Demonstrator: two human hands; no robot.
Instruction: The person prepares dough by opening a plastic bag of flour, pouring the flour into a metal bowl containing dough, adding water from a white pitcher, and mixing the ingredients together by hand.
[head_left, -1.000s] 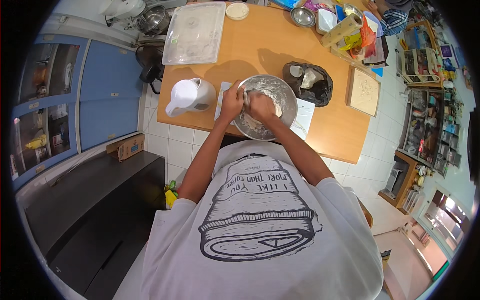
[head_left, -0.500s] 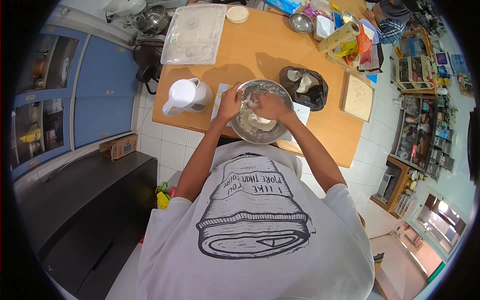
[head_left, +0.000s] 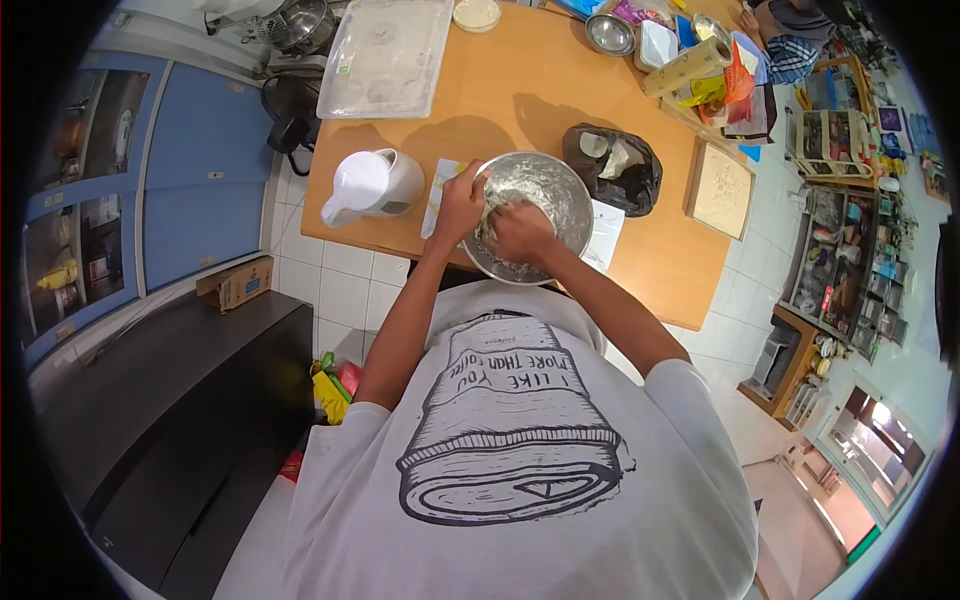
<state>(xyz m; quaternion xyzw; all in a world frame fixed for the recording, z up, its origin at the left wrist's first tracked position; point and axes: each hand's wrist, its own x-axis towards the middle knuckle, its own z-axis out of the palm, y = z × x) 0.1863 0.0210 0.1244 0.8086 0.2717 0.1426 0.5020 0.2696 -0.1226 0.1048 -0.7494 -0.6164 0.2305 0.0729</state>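
Note:
A steel mixing bowl (head_left: pixel 574 205) stands at the near edge of the wooden table, its inside smeared with flour. My left hand (head_left: pixel 461 203) is closed on the bowl's left rim. Inside the bowl, my right hand (head_left: pixel 522 233) is curled into pale, floury dough (head_left: pixel 530 192), its knuckles up and its fingertips hidden. Part of the dough shows beyond that hand. Just right of the bowl, a black plastic bag (head_left: pixel 640 185) holds white stuff and a white cup. A white pitcher (head_left: pixel 375 186) stands to the left.
A clear plastic lidded box (head_left: pixel 385 60) lies at the far left of the table (head_left: pixel 500 90). On the right edge sits a shallow tray of pale powder (head_left: pixel 722 190). A small steel bowl (head_left: pixel 610 35), a roll of film (head_left: pixel 690 68) and packets crowd the far right, near another person (head_left: pixel 790 45).
My right hand has moved down and nearer in the bowl, from its upper part onto the dough, and has curled. The left hand keeps hold of the rim.

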